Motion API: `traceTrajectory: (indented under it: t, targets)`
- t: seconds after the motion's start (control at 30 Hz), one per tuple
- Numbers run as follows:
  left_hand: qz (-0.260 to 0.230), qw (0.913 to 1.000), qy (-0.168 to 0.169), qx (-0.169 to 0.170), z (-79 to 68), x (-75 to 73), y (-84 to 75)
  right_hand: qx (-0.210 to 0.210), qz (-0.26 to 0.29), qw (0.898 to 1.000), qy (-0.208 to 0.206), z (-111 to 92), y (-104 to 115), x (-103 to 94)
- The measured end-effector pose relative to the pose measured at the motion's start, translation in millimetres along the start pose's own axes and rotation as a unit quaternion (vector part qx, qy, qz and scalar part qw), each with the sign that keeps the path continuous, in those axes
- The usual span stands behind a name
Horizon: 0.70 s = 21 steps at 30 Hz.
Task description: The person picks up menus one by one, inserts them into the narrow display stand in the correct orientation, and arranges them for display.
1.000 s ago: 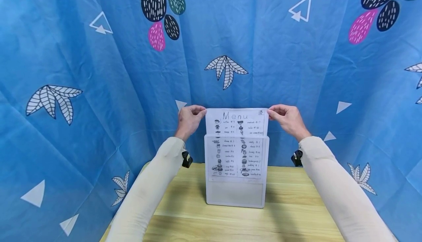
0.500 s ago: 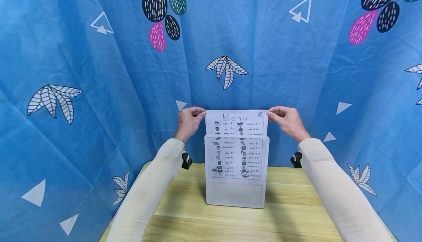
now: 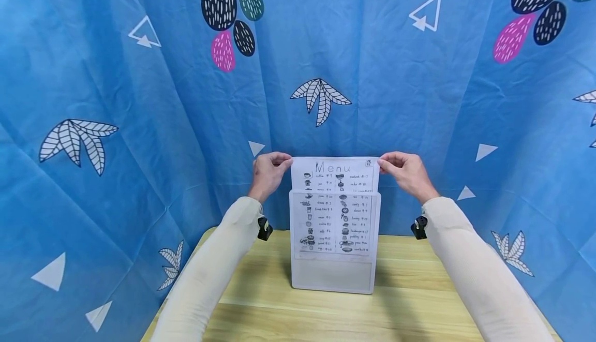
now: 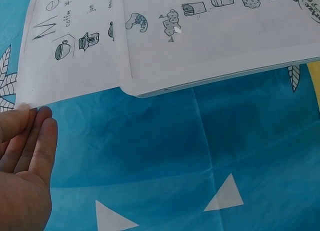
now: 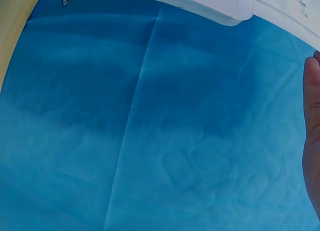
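A paper menu (image 3: pixel 335 176) with handwritten items and small drawings is partly inside a clear sign holder (image 3: pixel 332 274) with a pale rim. The holder stands upright on the table. The menu's top strip, with the title, sticks out above the holder's upper edge; its lower part shows through the front. My left hand (image 3: pixel 268 174) pinches the menu's top left corner between thumb and fingers, also seen in the left wrist view. At the top right corner, my right hand (image 3: pixel 407 174) pinches the sheet. In the right wrist view only the edge of that hand shows.
The wood-grain table (image 3: pixel 261 306) extends under and in front of the holder. A blue patterned curtain (image 3: pixel 396 99) hangs close behind it and along both sides. Each wrist carries a small black camera (image 3: pixel 264 228).
Both hands have lowered slightly with the menu, which has slid a little deeper into the sign holder. The holder itself has stayed in place.
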<state>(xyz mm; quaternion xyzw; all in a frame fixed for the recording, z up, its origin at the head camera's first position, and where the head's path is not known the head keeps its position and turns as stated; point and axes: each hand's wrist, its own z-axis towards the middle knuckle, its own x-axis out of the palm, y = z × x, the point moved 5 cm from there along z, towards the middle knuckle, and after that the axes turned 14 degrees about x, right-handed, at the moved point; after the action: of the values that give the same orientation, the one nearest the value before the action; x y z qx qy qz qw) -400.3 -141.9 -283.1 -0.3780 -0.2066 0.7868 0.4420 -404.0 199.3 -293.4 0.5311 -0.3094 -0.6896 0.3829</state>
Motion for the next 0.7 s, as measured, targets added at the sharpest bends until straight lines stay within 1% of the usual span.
traceTrajectory:
  t: [0.37, 0.7]
  targets:
    - [0.0, 1.0, -0.003, 0.002, -2.5, 2.2, 1.8, 0.003, -0.001, 1.0, 0.001, 0.4, -3.2, 0.8]
    - [0.007, 0.9999, 0.001, 0.008, -5.8, 3.3, 2.5, 0.003, -0.004, 1.0, 0.004, -0.1, -7.7, 3.7]
